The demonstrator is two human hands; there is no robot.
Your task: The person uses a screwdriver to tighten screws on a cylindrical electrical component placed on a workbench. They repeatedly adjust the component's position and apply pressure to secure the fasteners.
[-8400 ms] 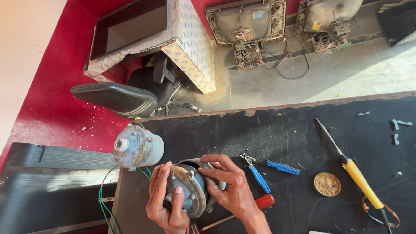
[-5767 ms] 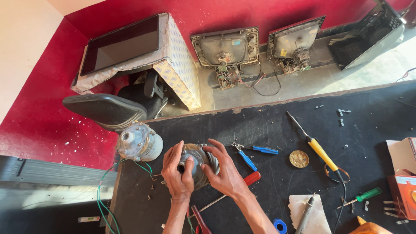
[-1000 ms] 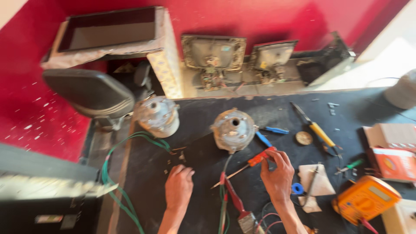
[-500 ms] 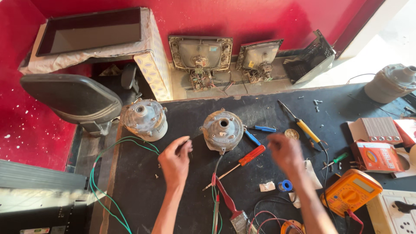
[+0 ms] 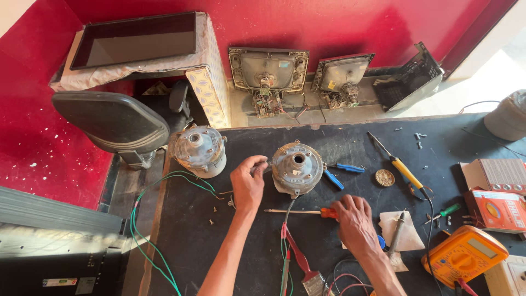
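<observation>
A grey round motor housing (image 5: 297,166) stands on the black workbench (image 5: 219,252) with wires trailing from under it. My left hand (image 5: 247,185) reaches in from below, its thumb and fingertips pinched at the housing's left rim. My right hand (image 5: 353,220) lies palm down to the lower right of the housing, fingers curled over the handle end of a red-handled screwdriver (image 5: 307,211). The screwdriver lies flat, its shaft pointing left. Red and green wires (image 5: 285,246) run between my forearms.
A second motor (image 5: 198,149) sits at the bench's left edge with green wire (image 5: 143,219). Blue-handled pliers (image 5: 339,172), a yellow-handled tool (image 5: 404,169), a round tin (image 5: 384,177), an orange multimeter (image 5: 463,255) and boxes (image 5: 496,192) lie right. A black chair (image 5: 115,120) stands beyond the bench.
My left hand has moved up and right to the housing's rim. My right hand has come down from mid-air onto the screwdriver's handle.
</observation>
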